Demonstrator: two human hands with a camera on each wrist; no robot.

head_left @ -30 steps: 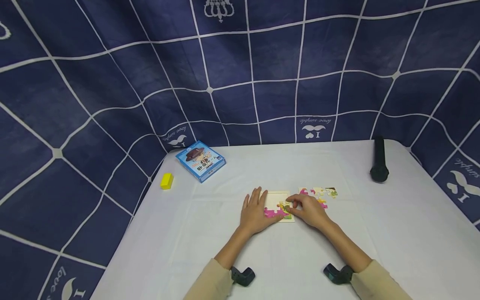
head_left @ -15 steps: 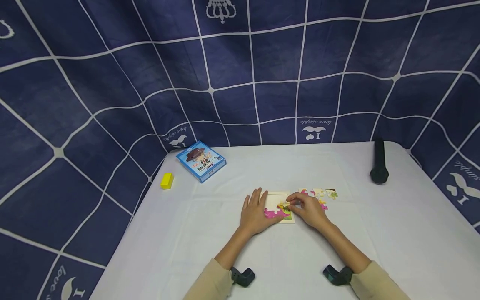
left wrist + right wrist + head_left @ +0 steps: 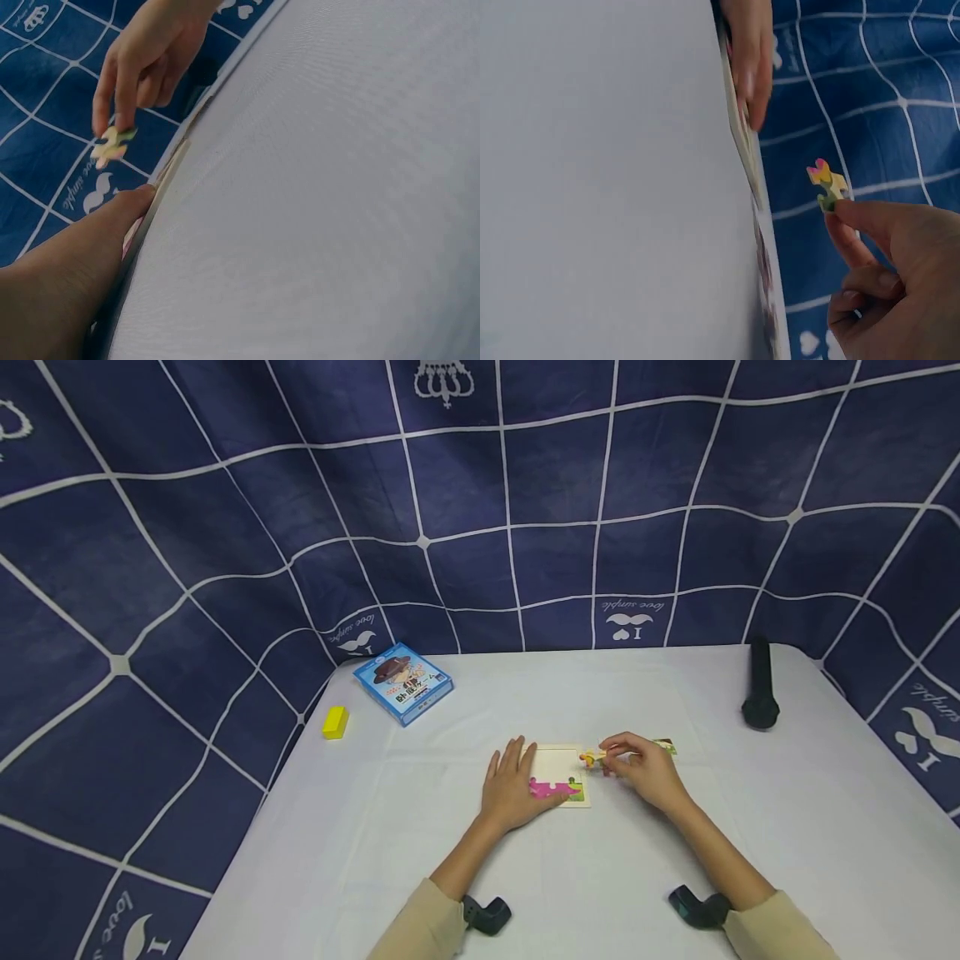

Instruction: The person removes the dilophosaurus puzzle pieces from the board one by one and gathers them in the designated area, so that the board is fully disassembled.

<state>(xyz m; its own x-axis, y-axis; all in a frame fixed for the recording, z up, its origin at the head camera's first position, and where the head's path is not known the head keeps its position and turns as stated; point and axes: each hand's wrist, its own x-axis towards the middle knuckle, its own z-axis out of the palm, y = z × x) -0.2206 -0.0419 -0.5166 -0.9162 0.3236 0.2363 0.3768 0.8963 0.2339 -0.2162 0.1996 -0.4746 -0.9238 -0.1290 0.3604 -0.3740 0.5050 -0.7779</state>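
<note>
My left hand point(image 3: 513, 787) lies flat with its fingers spread over the left side of a pale puzzle frame point(image 3: 555, 748). Its thumb rests on the lower edge, by the joined pink and green puzzle pieces point(image 3: 551, 789) inside. Between thumb and index finger, my right hand point(image 3: 647, 770) pinches a yellow, green and pink puzzle piece point(image 3: 826, 184). That piece is raised off the table just right of the frame, and the left wrist view shows the pinched piece point(image 3: 111, 146) too. Loose pieces lie partly hidden behind the right hand; one green-cornered piece point(image 3: 665, 746) shows beyond it.
A blue illustrated box point(image 3: 403, 681) lies at the back left of the white table point(image 3: 480, 877), with a yellow block point(image 3: 335, 722) beside it. A black microphone-shaped object point(image 3: 761, 685) lies at the back right. Dark blue gridded cloth point(image 3: 555, 560) hangs behind the table.
My right hand has lifted the yellow-green piece out of the frame and moved right with it. The left hand has stayed in place on the frame.
</note>
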